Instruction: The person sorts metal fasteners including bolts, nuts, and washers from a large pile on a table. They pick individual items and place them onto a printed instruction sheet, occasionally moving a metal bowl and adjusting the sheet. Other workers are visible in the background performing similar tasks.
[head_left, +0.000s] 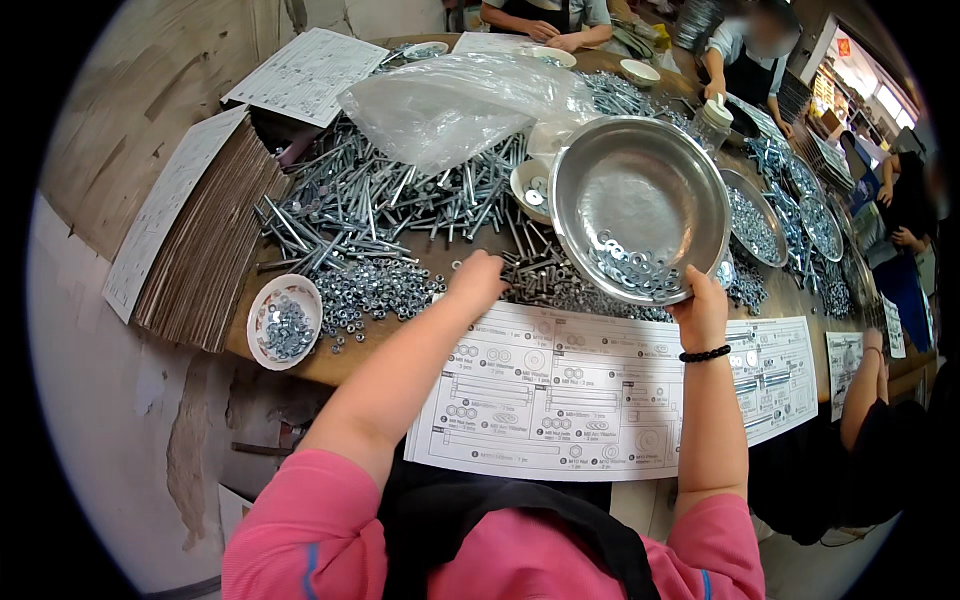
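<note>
The right hand [703, 308] grips the near rim of a tilted metal bowl [640, 190], which extends far and left of it, washers [632, 270] gathered at its near side. The left hand [478, 284] reaches to the left edge of the dark bolts [548, 265], right of the silvery nuts [375, 290]; whether its fingers hold anything, I cannot tell.

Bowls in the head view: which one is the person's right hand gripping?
The large steel bowl, held by its near rim in the right hand, with washers inside. The small white bowl at far left sits apart from that hand.
</note>
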